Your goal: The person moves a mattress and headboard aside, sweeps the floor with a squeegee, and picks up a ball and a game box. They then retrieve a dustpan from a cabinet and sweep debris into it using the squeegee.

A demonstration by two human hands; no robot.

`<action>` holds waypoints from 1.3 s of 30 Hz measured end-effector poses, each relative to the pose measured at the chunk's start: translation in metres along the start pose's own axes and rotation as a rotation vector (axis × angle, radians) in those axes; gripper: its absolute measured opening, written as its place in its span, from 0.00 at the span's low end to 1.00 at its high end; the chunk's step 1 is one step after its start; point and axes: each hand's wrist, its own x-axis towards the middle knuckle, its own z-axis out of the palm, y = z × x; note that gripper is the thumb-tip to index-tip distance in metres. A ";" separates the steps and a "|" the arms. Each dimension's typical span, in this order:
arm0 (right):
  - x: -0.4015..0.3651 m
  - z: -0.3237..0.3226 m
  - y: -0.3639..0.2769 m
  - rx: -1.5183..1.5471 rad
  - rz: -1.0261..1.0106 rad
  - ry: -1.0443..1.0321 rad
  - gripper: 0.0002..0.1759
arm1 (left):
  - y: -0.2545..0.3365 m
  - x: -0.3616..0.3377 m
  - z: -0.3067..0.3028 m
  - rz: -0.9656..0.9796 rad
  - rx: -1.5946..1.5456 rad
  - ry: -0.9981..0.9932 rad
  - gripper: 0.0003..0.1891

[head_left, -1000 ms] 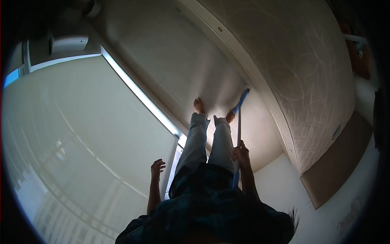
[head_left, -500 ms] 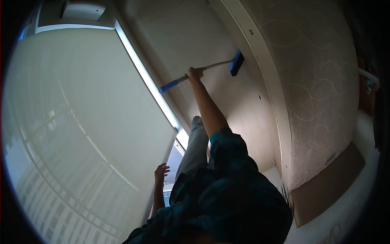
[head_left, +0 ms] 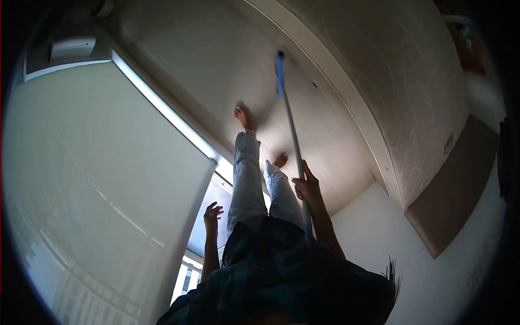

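Note:
My right hand is closed around the grey handle of a broom. Its blue head rests on or just over the floor ahead of me, near the base of the bed, and the handle's lower end reaches back against my dark checked shirt. Off to the left, my left hand hangs in the air with its fingers loosely apart and nothing in it. It is nearest to the edge of a large glossy pale panel.
The glossy panel with reflections fills the left side. A bed base with a mattress runs along the right, with a brown padded board at its end. My bare feet stand on the beige floor. A small dark speck lies by the bed.
The broom has swung from lying crosswise to pointing away from me. My right hand has drawn back toward my body, still gripping it. The view has shifted; my left hand stays raised and empty.

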 end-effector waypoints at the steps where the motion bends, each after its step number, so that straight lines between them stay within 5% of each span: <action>1: -0.030 -0.026 0.028 0.119 0.096 0.155 0.37 | -0.007 -0.003 0.011 0.049 0.057 0.006 0.19; 5: 0.020 -0.136 0.190 0.442 0.211 0.610 0.04 | -0.046 0.011 0.072 0.411 0.322 -0.038 0.24; 8: 0.142 -0.195 0.305 0.807 0.040 0.747 0.11 | -0.052 0.018 0.117 0.523 0.671 -0.139 0.37; 9: 0.181 -0.195 0.317 0.030 0.160 0.713 0.09 | -0.063 0.031 0.127 0.618 0.775 -0.156 0.40; 11: 0.261 -0.161 0.328 -0.340 0.326 0.927 0.29 | -0.071 0.047 0.151 0.571 0.886 -0.118 0.46; 12: 0.300 -0.137 0.319 0.085 0.362 1.229 0.37 | -0.075 0.055 0.163 0.547 0.943 -0.100 0.49; 14: 0.346 -0.121 0.294 0.095 0.403 1.155 0.44 | -0.056 0.067 0.180 0.559 0.972 -0.009 0.49; 22: 0.537 -0.280 0.217 -0.237 0.036 1.300 0.41 | -0.045 0.160 0.203 1.043 0.982 0.222 0.48; 24: 0.565 -0.311 0.194 -0.349 -0.152 1.297 0.39 | -0.047 0.174 0.205 1.029 0.996 0.251 0.48; 30: 0.537 -0.312 0.219 -0.821 -0.255 1.054 0.37 | -0.048 0.165 0.200 0.983 0.984 0.185 0.49; 32: 0.507 -0.306 0.277 -0.900 -0.387 0.996 0.38 | -0.044 0.151 0.196 0.931 0.983 0.150 0.50; 39: 0.292 -0.256 0.450 -1.124 -0.349 0.793 0.30 | -0.049 0.093 0.185 0.694 1.073 0.048 0.48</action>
